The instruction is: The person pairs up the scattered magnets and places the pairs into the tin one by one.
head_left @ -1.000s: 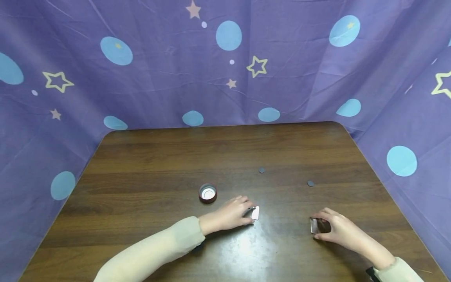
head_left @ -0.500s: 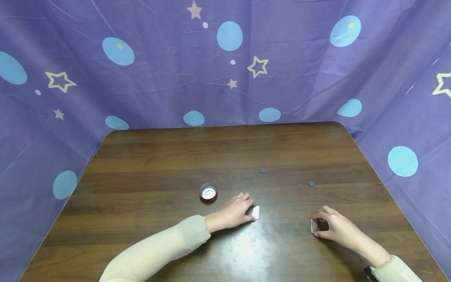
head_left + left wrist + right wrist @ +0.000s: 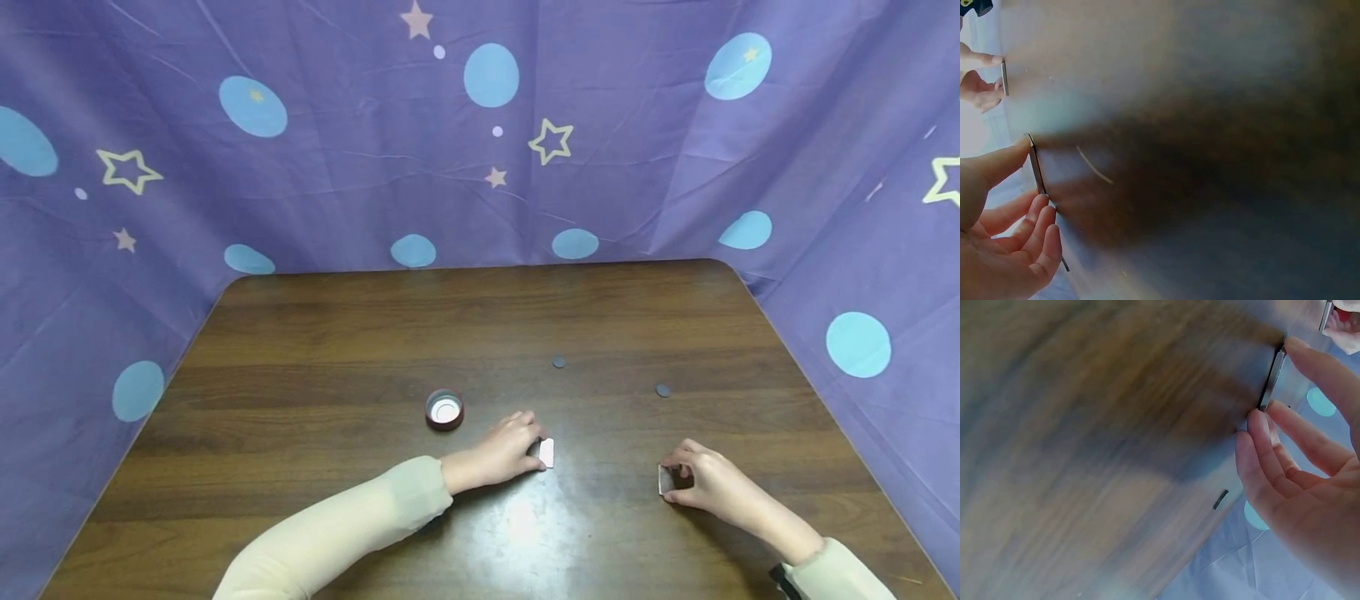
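My left hand [image 3: 504, 452] pinches a small flat rectangular plate [image 3: 547, 453] by opposite edges, thumb at the near edge and fingertips at the far one. In the head view its top looks bright white; the left wrist view shows the plate [image 3: 1036, 165] thin and edge-on, at the tabletop. To the right, my right hand [image 3: 708, 483] holds a similar thin plate [image 3: 665, 481] the same way, between thumb and fingertips. That second plate [image 3: 1272, 379] looks dark-edged and shiny in the right wrist view. A wide gap separates the two plates.
A round dark-red lid [image 3: 445, 427] with a white inside lies left of my left hand. Two small dark discs, a left one [image 3: 558, 362] and a right one [image 3: 663, 390], lie farther back on the brown wooden table [image 3: 375, 325]. A purple patterned curtain [image 3: 337, 192] hangs behind.
My left forearm and wrist have shifted slightly right, and the fingers now sit closer around the plate. My right hand and its plate have moved very slightly left. Lid and discs stay put.
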The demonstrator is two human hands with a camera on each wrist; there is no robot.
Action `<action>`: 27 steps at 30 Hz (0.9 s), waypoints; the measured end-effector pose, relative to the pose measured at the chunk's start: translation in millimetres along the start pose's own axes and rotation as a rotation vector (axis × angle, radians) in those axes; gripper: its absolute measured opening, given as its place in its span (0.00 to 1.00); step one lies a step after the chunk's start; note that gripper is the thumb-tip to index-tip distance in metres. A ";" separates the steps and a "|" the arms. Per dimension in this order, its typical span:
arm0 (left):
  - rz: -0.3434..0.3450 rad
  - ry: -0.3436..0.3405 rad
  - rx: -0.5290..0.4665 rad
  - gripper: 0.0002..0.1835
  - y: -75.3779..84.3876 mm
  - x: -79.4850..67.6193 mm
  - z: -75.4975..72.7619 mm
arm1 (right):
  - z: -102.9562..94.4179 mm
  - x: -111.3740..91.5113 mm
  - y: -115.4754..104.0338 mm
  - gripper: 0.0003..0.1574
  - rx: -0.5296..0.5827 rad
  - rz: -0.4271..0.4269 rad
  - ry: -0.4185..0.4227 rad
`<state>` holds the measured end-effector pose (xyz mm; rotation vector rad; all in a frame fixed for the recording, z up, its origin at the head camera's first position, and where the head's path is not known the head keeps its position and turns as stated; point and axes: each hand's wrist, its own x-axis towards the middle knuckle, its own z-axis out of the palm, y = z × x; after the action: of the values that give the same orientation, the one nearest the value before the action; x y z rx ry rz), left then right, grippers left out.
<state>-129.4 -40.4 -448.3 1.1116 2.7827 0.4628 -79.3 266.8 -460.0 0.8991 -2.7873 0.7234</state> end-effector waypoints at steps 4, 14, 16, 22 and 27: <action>-0.004 -0.014 -0.002 0.19 1.1 1.7 1.3 | 1.9 3.7 -2.3 0.20 0.012 -0.003 -0.009; 0.021 -0.005 -0.019 0.19 4.9 5.6 3.6 | 4.1 16.4 -10.3 0.19 0.022 0.051 -0.068; 0.024 -0.004 -0.020 0.18 6.2 6.2 3.5 | 4.8 18.4 -11.7 0.18 0.024 0.054 -0.078; 0.021 -0.010 -0.033 0.18 8.8 7.9 3.7 | 8.4 22.5 -12.7 0.18 0.026 0.036 -0.076; 0.033 -0.016 -0.028 0.18 11.0 9.9 3.8 | 10.4 25.0 -14.7 0.18 0.036 0.020 -0.066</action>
<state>-128.6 -25.2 -448.2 1.1509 2.7394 0.4931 -90.9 238.4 -456.8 0.9189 -2.8532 0.7635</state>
